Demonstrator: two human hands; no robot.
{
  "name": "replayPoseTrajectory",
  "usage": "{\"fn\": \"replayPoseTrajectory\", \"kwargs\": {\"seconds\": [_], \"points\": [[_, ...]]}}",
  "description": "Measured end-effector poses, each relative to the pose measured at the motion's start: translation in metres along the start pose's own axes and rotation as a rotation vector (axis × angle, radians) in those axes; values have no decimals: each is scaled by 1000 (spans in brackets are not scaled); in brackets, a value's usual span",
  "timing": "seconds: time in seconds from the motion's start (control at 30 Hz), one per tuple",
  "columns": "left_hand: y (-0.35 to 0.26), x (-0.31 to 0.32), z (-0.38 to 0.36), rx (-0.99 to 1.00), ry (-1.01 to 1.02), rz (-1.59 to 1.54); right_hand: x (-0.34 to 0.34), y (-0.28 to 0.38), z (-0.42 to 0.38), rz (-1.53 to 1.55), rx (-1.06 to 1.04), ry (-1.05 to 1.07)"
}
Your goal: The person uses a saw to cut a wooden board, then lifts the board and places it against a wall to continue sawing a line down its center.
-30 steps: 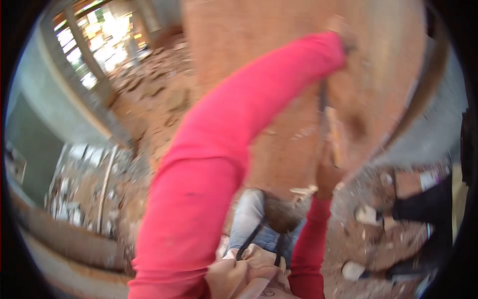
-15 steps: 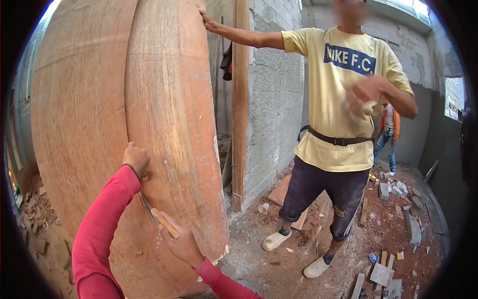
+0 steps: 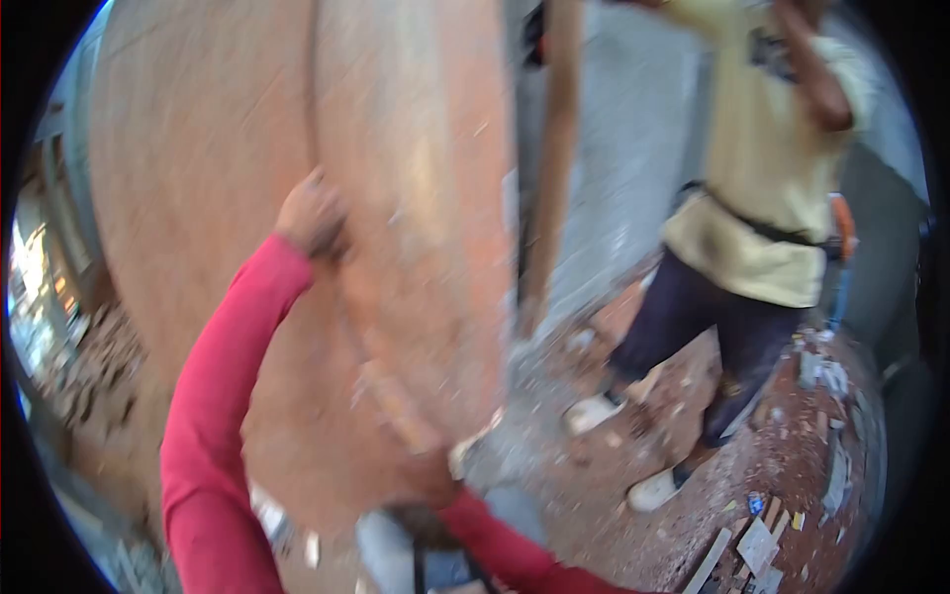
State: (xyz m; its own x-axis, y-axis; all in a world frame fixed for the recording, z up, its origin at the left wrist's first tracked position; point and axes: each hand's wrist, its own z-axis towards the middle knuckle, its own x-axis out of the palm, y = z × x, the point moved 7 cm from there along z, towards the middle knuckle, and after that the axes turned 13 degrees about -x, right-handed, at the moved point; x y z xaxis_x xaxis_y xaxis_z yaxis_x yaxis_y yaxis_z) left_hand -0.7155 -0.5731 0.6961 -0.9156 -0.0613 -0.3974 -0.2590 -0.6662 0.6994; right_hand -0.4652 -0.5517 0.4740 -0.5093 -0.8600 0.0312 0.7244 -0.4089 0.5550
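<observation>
A tall, curved wooden panel (image 3: 406, 267) fills the middle of the head view, with a dark seam (image 3: 310, 89) running down it. My left hand (image 3: 315, 216) is closed at this seam, its fingers curled round the sheet's edge. Below it, my right hand (image 3: 430, 473) is closed on a wooden-handled tool (image 3: 391, 396) that points up and left along the panel. Motion blurs the tool's narrow blade, so its exact kind and whether it touches the wood cannot be told.
A co-worker in a yellow shirt (image 3: 762, 238) stands to the right, one arm reaching toward the panel's top. Behind the panel are a wooden post (image 3: 554, 148) and a grey wall (image 3: 633, 148). Rubble (image 3: 94, 366) lies left; board scraps (image 3: 757, 549) lie lower right.
The view has tilted down and left. My right hand with the tool has moved down the panel, farther from my left hand, which stays at the seam. The co-worker's free arm has risen.
</observation>
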Motion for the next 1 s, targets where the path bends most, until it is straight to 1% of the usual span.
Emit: {"fn": "replayPoseTrajectory", "kwargs": {"seconds": [0.03,0.07,0.1,0.13,0.17,0.23,0.27,0.3,0.33,0.37,0.43,0.47,0.5,0.53,0.6,0.63,0.67,0.7,0.77,0.8,0.83,0.87,0.9,0.93,0.97,1.0], "points": [[-1,-13,-1,-32,43,-7,-13,18,-7,-51,-10,39],[0,-4,1,-23,-45,-90,-24,46,-8,-300,-114,123],[0,-16,1,11,130,-93,-35,55,-19,-268,-10,95],[3,-14,3,-18,169,-101,-39,55,-20,-251,56,60],[5,-9,1,-48,169,-110,-30,56,-14,-206,78,82],[6,-1,3,-68,158,-108,-18,56,7,-228,131,96],[5,4,3,-68,174,-82,-9,61,28,-217,122,104],[-9,6,1,-72,196,-58,-12,70,43,-212,55,128],[-8,8,0,-81,214,-60,-9,77,56,-210,1,153],[-6,9,0,-91,210,-43,-11,76,59,-202,17,157],[-6,1,4,-72,206,-22,-19,57,54,-102,238,147],[-3,1,3,-33,270,21,-26,49,43,-96,254,141],[2,-2,3,5,329,69,-33,44,30,-122,165,93],[5,-17,7,14,334,78,-38,44,18,-147,73,48],[3,-31,2,-25,425,29,-31,44,-9,-129,138,75],[0,-25,0,-25,437,32,-25,49,-16,-177,56,37],[-2,-18,2,-7,377,56,-21,53,-19,-222,-37,-5],[-3,-13,3,10,318,80,-14,46,-14,-263,-8,12],[-4,-8,-3,-3,320,93,13,6,16,-142,-40,-63],[-5,-6,0,-5,300,108,30,-20,38,-121,-115,-114],[-3,11,3,0,285,112,42,-36,57,-101,-195,-175],[-2,36,6,28,177,166,48,-36,68,-106,-202,-188],[-3,48,7,50,76,215,55,-37,77,-112,-153,-182],[0,28,7,48,85,209,59,-39,78,-116,-93,-162],[5,-6,3,23,228,140,52,-37,69,-100,-125,-142],[4,-20,0,13,363,74,39,-33,58,-88,-154,-139]]}}
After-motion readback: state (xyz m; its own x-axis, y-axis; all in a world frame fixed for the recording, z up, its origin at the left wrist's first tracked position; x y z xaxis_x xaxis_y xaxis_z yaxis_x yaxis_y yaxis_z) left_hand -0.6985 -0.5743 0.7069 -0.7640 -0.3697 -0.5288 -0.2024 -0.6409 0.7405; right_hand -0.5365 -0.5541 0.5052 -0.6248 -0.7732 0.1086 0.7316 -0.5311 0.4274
